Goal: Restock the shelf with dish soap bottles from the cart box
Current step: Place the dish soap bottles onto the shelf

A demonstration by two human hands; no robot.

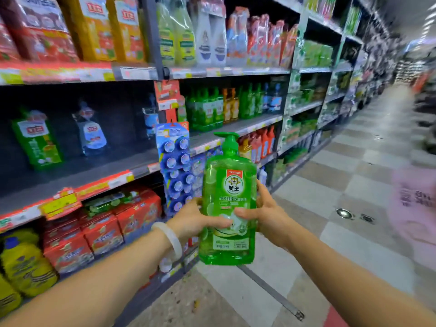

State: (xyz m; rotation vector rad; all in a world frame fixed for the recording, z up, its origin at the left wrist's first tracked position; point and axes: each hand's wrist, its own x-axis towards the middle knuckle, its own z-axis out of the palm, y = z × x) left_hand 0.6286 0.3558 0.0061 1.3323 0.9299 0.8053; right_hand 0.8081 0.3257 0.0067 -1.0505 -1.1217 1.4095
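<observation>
She stands in the aisle with one green dish soap bottle (227, 204) held upright out in front of the shelving, her left hand (197, 220) and right hand (264, 213) each wrapped round a side of it, fingers curled on the plastic. By my reckoning this is the carry step, and next she must turn left and set it in the half-bare middle shelf (77, 175). Checkered floor (342, 175) runs down past crowded racks; no cart box shows.
</observation>
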